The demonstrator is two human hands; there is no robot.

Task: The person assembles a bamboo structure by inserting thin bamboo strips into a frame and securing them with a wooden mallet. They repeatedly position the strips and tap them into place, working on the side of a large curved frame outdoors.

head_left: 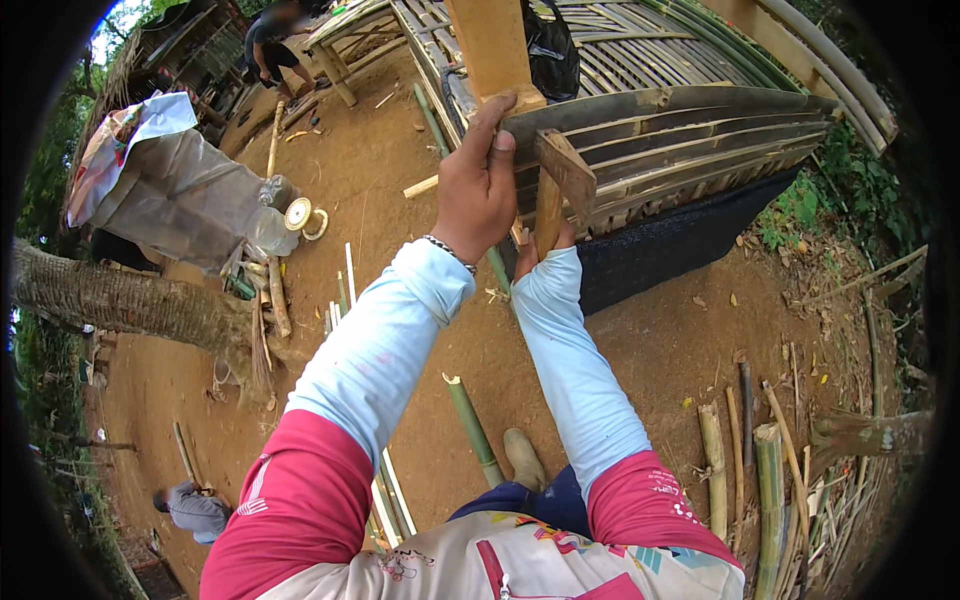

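- Pale-blue sleeves [385, 335] nearest the camera, running up toward 12 o'clock.
- Left hand [478, 185]: fingers curled shut over the end of a split bamboo slat [660, 105], top of the woven bamboo panel [690, 160].
- Right hand [538, 250]: mostly hidden; wrapped round the handle of a wooden mallet [560, 180], head against the panel.
- Cut green bamboo pole [470, 425] on the dirt at 6 o'clock.
- Tarp-covered heap [170, 180] at 10 o'clock.

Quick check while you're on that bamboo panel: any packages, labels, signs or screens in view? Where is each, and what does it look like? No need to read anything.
Sack or sheet: upper left, crumpled, white with red and coloured print, lying on a grey tarp-covered heap.
Black bag: top centre, on the bamboo slats behind the wooden post, dark and slumped.
No signs, loose labels or screens show.
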